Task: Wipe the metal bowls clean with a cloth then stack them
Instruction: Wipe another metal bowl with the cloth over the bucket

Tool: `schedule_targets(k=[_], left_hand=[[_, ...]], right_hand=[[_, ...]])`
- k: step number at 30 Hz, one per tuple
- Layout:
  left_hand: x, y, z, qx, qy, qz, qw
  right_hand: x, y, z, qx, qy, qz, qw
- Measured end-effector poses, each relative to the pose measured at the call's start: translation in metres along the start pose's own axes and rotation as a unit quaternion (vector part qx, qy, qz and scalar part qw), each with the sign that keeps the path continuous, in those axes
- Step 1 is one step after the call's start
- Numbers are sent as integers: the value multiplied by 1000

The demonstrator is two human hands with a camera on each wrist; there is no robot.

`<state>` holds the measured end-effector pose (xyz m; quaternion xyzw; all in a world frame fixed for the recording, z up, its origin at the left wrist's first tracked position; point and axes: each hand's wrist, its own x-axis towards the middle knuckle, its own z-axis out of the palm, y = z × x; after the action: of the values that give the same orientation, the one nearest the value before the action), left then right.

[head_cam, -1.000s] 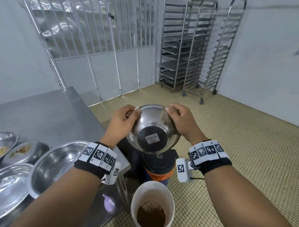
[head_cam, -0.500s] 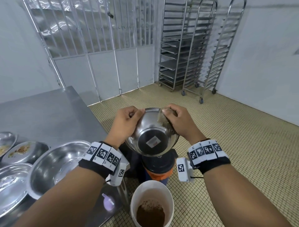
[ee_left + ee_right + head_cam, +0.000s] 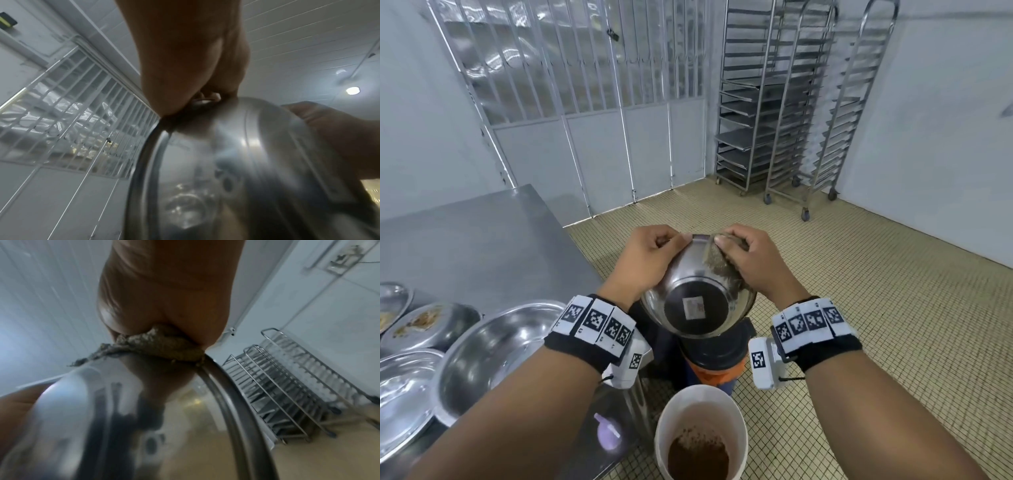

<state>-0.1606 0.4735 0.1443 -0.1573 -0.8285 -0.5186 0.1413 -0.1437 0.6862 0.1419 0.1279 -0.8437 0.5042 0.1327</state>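
Note:
I hold a small metal bowl (image 3: 697, 298) in the air over the floor, tilted so its base with a white sticker faces me. My left hand (image 3: 650, 255) grips the bowl's rim on the left, thumb on the outer wall. My right hand (image 3: 751, 260) pinches a brownish cloth (image 3: 719, 262) against the bowl's upper right wall and rim. In the right wrist view the cloth (image 3: 162, 347) is bunched under my fingers at the rim of the bowl (image 3: 224, 395). The left wrist view shows the bowl's (image 3: 236, 170) shiny outer wall filling the lower frame.
A steel table (image 3: 482, 240) stands at the left with a large clean bowl (image 3: 493, 353) and several other metal bowls (image 3: 424, 325), some soiled. Below the held bowl stand a white bucket (image 3: 702, 431) of brown waste and a dark bin. Wheeled racks (image 3: 791, 102) line the far wall.
My right hand with the cloth has slid from the rim down onto the bowl's upper right outer wall. The bowl has tilted and turned slightly in my left hand.

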Motion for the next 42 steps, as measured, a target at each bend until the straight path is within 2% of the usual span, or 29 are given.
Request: schedule_targets(k=[3, 4, 8, 10, 12, 14, 15, 17, 19, 22, 24, 26, 30, 35, 37, 40, 42], left_hand=[[-1, -4, -5, -93, 72, -79, 990], [-2, -5, -5, -99, 81, -83, 988], [-8, -1, 4, -13, 26, -23, 999], [-7, 1, 6, -13, 38, -23, 999], [-3, -2, 2, -98, 91, -72, 988], [-2, -4, -2, -193, 147, -109, 964], [-2, -5, -3, -203, 157, -114, 960], [-6, -9, -4, -146, 131, -93, 976], [-11, -11, -8, -75, 69, -54, 993], [-12, -7, -14, 21, -26, 11, 999], [-10, -2, -15, 59, -51, 46, 996], [-8, 0, -19, 55, -30, 43, 997], [-5, -15, -35, -68, 53, -52, 995], [-11, -9, -38, 12, -27, -9, 1000], [-7, -9, -42, -19, -15, -16, 1000], [4, -24, -55, -89, 44, -55, 994], [2, -28, -59, -117, 33, -64, 991]], right_hand=[[-8, 16, -1, 81, 43, 43, 995], [-10, 20, -1, 91, 45, 47, 994], [-3, 11, -2, 30, 14, 19, 999], [2, 2, -4, 8, 5, 5, 1000], [2, 2, -7, 61, 33, 26, 997], [-4, 7, -7, 154, 67, 61, 984], [-6, 9, -7, 168, 80, 67, 980], [-7, 11, -4, 145, 91, 61, 983], [-4, 5, -4, 113, 84, 41, 989], [-1, -12, -3, 13, 15, 2, 1000], [-2, -19, 5, -40, -21, -24, 999], [-4, -20, 13, -27, -2, -24, 999], [-14, -5, 20, 68, 69, 37, 995], [-8, -19, 34, -13, 58, 20, 998], [-6, -27, 36, -15, 65, 13, 998], [-14, -24, 38, 73, 110, 75, 988], [-18, -23, 45, 94, 116, 101, 984]])
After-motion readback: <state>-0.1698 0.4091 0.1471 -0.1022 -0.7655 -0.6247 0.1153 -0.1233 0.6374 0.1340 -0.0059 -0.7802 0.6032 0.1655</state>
